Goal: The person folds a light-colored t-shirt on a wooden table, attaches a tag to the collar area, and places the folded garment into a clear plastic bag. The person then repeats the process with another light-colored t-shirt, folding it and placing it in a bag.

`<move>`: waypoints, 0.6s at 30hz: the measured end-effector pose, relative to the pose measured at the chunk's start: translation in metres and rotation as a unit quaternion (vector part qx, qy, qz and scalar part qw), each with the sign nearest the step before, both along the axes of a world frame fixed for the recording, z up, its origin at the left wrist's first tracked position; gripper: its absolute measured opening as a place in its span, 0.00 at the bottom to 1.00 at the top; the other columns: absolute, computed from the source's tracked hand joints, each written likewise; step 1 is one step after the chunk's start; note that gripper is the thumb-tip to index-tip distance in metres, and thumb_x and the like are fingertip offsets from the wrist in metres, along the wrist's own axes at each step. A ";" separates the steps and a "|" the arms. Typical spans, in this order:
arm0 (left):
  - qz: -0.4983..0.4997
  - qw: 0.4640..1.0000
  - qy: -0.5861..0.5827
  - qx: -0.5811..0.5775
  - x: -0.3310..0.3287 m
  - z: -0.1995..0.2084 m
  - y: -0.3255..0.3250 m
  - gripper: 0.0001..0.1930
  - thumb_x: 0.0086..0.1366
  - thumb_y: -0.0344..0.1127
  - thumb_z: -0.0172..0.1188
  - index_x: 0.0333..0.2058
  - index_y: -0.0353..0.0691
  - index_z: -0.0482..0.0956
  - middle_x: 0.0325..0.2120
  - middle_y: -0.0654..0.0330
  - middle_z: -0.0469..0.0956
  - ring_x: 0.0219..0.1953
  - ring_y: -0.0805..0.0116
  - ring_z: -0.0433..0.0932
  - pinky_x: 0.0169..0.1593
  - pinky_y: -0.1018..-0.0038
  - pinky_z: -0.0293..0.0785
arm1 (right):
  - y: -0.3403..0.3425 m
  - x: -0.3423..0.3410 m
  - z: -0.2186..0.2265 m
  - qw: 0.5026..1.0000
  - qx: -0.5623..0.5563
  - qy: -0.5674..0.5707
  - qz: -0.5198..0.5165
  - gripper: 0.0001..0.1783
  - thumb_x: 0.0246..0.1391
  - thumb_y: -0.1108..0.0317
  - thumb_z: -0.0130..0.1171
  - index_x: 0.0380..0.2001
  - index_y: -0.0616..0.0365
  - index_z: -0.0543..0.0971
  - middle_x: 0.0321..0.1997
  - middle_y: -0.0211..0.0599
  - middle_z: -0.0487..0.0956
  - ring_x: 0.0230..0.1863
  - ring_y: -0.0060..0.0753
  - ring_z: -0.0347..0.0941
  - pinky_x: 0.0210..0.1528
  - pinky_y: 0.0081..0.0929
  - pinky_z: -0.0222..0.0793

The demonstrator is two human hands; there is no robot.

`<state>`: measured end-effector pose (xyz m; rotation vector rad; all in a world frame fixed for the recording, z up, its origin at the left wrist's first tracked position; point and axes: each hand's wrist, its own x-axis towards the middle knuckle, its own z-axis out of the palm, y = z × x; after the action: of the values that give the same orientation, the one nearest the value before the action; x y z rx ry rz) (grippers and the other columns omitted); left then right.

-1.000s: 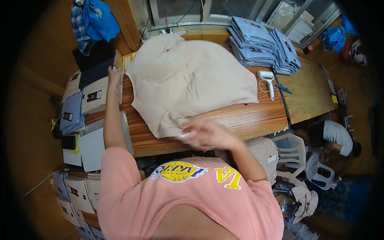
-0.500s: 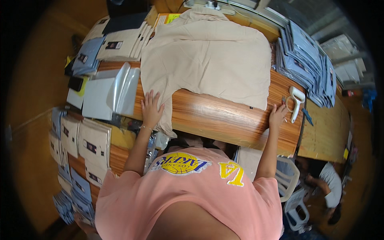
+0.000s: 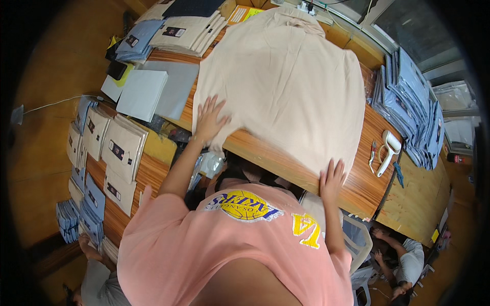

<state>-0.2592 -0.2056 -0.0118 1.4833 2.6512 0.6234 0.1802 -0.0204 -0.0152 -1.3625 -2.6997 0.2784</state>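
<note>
A cream shirt (image 3: pixel 280 86) lies spread over the wooden table (image 3: pixel 370 188), its collar end at the far edge. My left hand (image 3: pixel 210 121) rests flat on the shirt's near left part, fingers spread. Across from it, my right hand (image 3: pixel 332 182) lies on the shirt's near right corner at the table's front edge, with its fingers stretched out. Right of the shirt are a white lint roller (image 3: pixel 391 149) and small red-handled snips (image 3: pixel 373 151). A blue tool (image 3: pixel 398 174) is beside them, its kind unclear.
Folded blue shirts (image 3: pixel 403 107) are stacked at the right. Folded cream shirts (image 3: pixel 186 33) and white sheets (image 3: pixel 142 94) stand at the left. More folded shirts (image 3: pixel 122 148) fill a side table. One person (image 3: pixel 406 260) is at lower right, another (image 3: pixel 99 285) at lower left.
The shirt has been pulled toward me and spread out; its near right corner now reaches the table's front edge. My right hand has moved left and nearer, from beside the shirt onto it.
</note>
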 end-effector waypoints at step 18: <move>0.050 0.982 -0.004 0.181 -0.130 -0.005 0.099 0.18 0.62 0.42 0.53 0.50 0.44 0.72 0.49 0.55 0.69 0.53 0.54 0.64 0.55 0.57 0.58 | 0.074 -0.063 0.032 0.987 0.072 0.121 -0.076 0.25 0.58 0.58 0.48 0.58 0.52 0.66 0.65 0.52 0.57 0.67 0.52 0.49 0.65 0.52 0.41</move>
<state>-0.3893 -0.1065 -0.0171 1.4171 2.7274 1.1716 0.1172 0.0540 0.0171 -1.3850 -2.3562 0.2147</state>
